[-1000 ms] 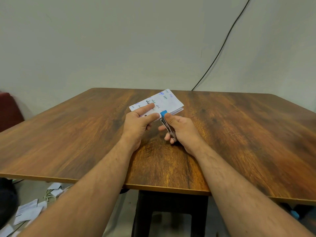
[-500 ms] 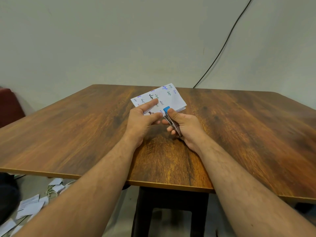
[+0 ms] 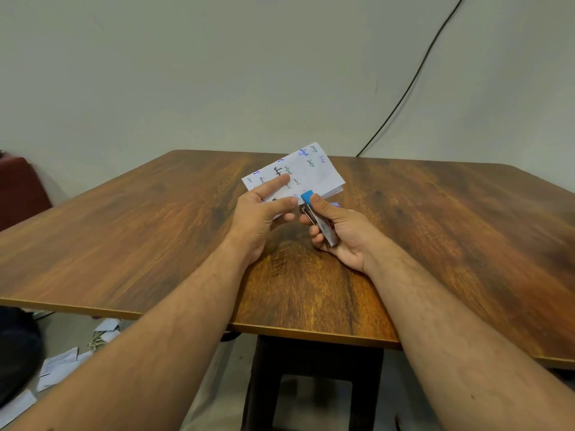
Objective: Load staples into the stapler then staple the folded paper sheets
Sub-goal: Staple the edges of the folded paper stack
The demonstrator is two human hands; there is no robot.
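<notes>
Both hands are up over the middle of the bench (image 3: 155, 244). The left hand (image 3: 258, 216) holds the folded paper (image 3: 298, 172) by its near edge, index finger laid straight across the written top face, thumb running along the near edge and the other fingers tucked beneath. The paper sits lifted and tilted, its far corner pointing toward the wall, stacked leaves showing along the right edge. The right hand (image 3: 339, 234) is wrapped round the stapler (image 3: 319, 220), thumb pressed on top just behind the blue tip, fingers curled under the metal body. That blue tip is right at the paper's near corner, beside the left thumb; whether the paper is actually between the stapler's arms I cannot tell from here. The stapler's back end points down toward the right palm.

Off the bench, a black cable (image 3: 410, 85) runs down the wall to the far edge. Down on the floor at lower left lie scattered paper scraps (image 3: 59, 365). A dark red seat (image 3: 18, 191) sits at the left edge.
</notes>
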